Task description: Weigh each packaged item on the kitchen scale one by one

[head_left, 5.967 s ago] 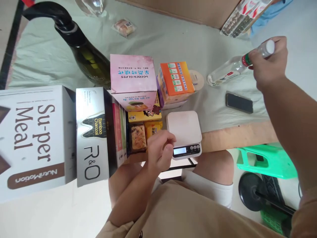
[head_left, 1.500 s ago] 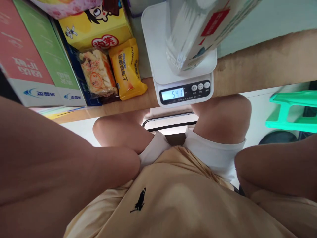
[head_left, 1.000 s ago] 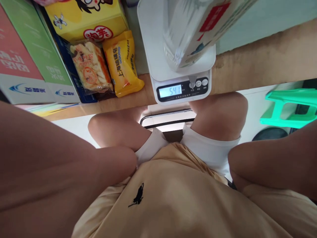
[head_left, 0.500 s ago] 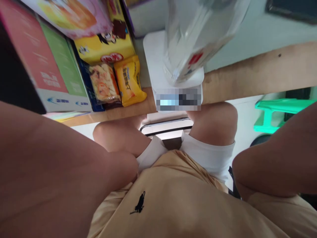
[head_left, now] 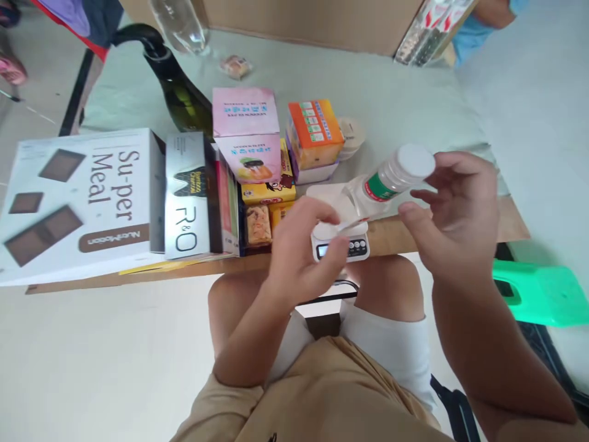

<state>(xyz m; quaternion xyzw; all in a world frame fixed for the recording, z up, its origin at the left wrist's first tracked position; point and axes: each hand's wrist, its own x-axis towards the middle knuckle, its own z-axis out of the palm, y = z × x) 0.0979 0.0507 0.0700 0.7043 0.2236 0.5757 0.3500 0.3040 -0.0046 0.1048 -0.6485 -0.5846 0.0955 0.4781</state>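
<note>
A clear plastic bottle (head_left: pixel 381 186) with a green label and a white cap stands on a small white kitchen scale (head_left: pixel 319 193). The scale's lit display and buttons face me at the table's front edge. Beside the lower part of the bottle is my left hand (head_left: pixel 301 255), thumb and forefinger curved with a gap between them. A pale edge shows near those fingertips; I cannot make out whether they touch it. Close to the cap, on the right, my right hand (head_left: pixel 460 215) has its fingers apart and holds nothing.
Left of the scale stand a pink box (head_left: pixel 246 132), an orange box (head_left: pixel 316 132), wrapped snacks (head_left: pixel 258 225), a dark green bottle (head_left: pixel 184 98) and a large white box (head_left: pixel 83 196). A green plastic stool (head_left: pixel 547 294) is at right. At upper right a person's arm (head_left: pixel 494 11) shows.
My view has lifted and now takes in more of the table. Both hands, out of view before, have come in around the bottle. The bottle remains on the scale.
</note>
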